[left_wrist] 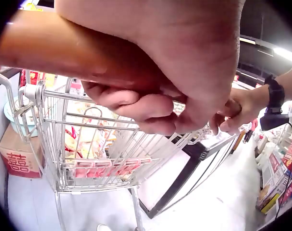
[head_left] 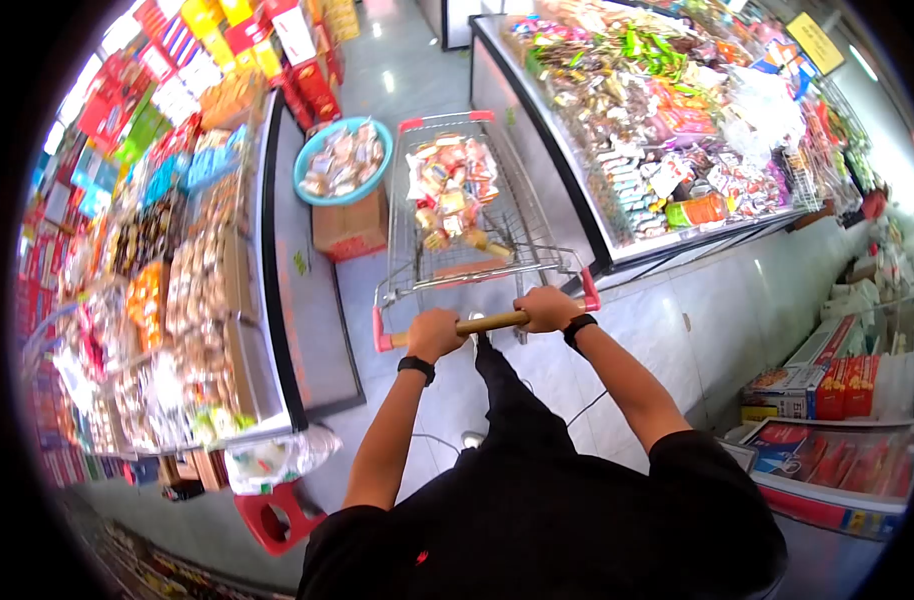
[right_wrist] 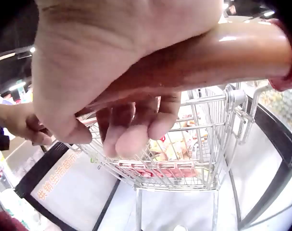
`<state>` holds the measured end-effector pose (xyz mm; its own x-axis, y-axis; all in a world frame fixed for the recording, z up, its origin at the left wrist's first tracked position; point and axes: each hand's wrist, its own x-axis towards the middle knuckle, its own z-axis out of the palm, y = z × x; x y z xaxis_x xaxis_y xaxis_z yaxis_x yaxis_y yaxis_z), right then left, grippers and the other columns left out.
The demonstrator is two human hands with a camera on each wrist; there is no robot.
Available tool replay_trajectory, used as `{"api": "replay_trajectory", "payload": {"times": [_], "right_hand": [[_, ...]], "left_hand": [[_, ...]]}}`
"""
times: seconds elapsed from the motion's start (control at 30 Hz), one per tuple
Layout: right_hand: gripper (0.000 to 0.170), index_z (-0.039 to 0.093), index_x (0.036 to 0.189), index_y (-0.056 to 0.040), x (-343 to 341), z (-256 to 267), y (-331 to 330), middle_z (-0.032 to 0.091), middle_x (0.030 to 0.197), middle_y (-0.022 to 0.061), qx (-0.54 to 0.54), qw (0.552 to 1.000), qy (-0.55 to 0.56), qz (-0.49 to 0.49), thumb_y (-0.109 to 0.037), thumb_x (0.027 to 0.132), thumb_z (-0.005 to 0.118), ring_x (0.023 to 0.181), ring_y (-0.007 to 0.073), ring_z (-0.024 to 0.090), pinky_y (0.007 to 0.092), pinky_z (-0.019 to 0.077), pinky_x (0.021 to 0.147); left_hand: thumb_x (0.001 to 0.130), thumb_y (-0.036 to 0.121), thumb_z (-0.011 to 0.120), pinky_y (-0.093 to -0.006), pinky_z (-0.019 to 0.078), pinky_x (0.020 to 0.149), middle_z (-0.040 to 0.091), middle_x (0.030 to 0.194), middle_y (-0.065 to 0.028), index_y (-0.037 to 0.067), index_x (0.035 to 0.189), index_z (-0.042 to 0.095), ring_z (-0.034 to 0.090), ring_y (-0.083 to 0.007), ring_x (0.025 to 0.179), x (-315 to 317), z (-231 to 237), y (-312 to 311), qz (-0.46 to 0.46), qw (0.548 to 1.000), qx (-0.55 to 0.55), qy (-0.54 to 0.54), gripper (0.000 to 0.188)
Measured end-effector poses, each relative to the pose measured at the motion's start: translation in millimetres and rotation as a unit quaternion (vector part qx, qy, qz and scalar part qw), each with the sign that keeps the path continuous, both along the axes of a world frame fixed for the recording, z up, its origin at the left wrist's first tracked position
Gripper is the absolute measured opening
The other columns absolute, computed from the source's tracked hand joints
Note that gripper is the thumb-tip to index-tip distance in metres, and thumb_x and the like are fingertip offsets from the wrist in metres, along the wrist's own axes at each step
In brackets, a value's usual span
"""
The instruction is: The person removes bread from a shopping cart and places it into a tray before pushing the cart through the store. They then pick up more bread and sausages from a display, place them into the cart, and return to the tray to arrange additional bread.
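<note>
Both hands hold the tan handle bar [head_left: 492, 322] of a wire shopping cart [head_left: 447, 285]. My left hand [head_left: 435, 335] grips it left of the middle, fingers curled under the bar in the left wrist view. Farther right, my right hand [head_left: 549, 309] wraps the same bar near its red end cap [head_left: 590, 290]; the right wrist view shows its fingers bent beneath the bar [right_wrist: 223, 55]. Several wrapped packages [head_left: 452, 185] lie in the cart's basket, toward the far end. Each wrist wears a black band.
A blue basin [head_left: 379, 180] of packets sits on a cardboard box [head_left: 352, 225] left of the cart. Display cases piled with packaged goods [head_left: 147, 320] flank the aisle, the right case's dark edge [head_left: 552, 150] close to the cart. A red stool [head_left: 302, 515] stands behind at left.
</note>
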<state>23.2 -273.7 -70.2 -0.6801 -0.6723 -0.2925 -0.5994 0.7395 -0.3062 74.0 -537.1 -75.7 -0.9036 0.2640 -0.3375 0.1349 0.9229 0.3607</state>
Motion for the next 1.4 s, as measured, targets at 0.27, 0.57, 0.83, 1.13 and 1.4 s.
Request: {"api": "replay_trajectory", "payload": {"times": [0.27, 0.57, 0.83, 1.13, 1.4], "right_hand": [[0.027, 0.071, 0.084, -0.0146, -184, -9, -18, 0.067, 0.075, 0.0123, -0.016, 0.999, 0.021, -0.029, -0.038, 0.07, 0.067, 0.075, 0.0343, 0.066, 0.0461, 0.053, 0.069], [0.026, 0.071, 0.076, -0.0123, -381, -17, -45, 0.067, 0.071, 0.0123, -0.045, 0.998, 0.029, -0.021, -0.036, 0.069, 0.064, 0.07, 0.0352, 0.065, 0.0462, 0.0528, 0.066], [0.025, 0.071, 0.073, -0.0119, -545, -41, -76, 0.067, 0.072, 0.0129, -0.056, 0.998, 0.029, -0.001, -0.036, 0.068, 0.064, 0.071, 0.0355, 0.066, 0.0464, 0.0532, 0.066], [0.034, 0.071, 0.074, -0.0113, -740, -50, -135, 0.068, 0.073, 0.0147, 0.019, 0.999, 0.023, 0.021, -0.044, 0.073, 0.061, 0.074, 0.0375, 0.066, 0.0477, 0.0528, 0.069], [0.03, 0.073, 0.083, -0.011, -878, -40, -180, 0.07, 0.08, 0.0155, 0.074, 0.997, -0.006, 0.019, -0.036, 0.073, 0.06, 0.078, 0.0362, 0.067, 0.0493, 0.0534, 0.072]], "left_hand": [[0.075, 0.042, 0.069, -0.0449, 0.0541, 0.073, 0.071, 0.087, -0.0118, 0.017, 0.091, 0.074, 0.067, -0.0331, 0.081, -182, 0, -12, 0.014, 0.999, -0.035, -0.026, 0.031], [0.074, 0.038, 0.068, -0.0452, 0.0541, 0.077, 0.07, 0.088, -0.0151, 0.017, 0.098, 0.074, 0.067, -0.0339, 0.084, -382, -25, -44, -0.019, 0.996, -0.021, -0.09, 0.033], [0.074, 0.038, 0.067, -0.045, 0.0539, 0.079, 0.07, 0.089, -0.018, 0.012, 0.094, 0.074, 0.067, -0.0365, 0.085, -541, -36, -77, 0.004, 0.99, -0.004, -0.14, 0.034], [0.074, 0.042, 0.067, -0.0454, 0.0541, 0.08, 0.07, 0.09, -0.0179, 0.01, 0.097, 0.074, 0.067, -0.0356, 0.087, -725, -43, -129, 0.018, 0.997, 0.018, -0.07, 0.04], [0.074, 0.042, 0.067, -0.0459, 0.0541, 0.077, 0.071, 0.092, -0.0148, 0.01, 0.094, 0.073, 0.068, -0.0349, 0.086, -861, -67, -170, 0.04, 0.999, 0.011, -0.03, 0.037]]}}
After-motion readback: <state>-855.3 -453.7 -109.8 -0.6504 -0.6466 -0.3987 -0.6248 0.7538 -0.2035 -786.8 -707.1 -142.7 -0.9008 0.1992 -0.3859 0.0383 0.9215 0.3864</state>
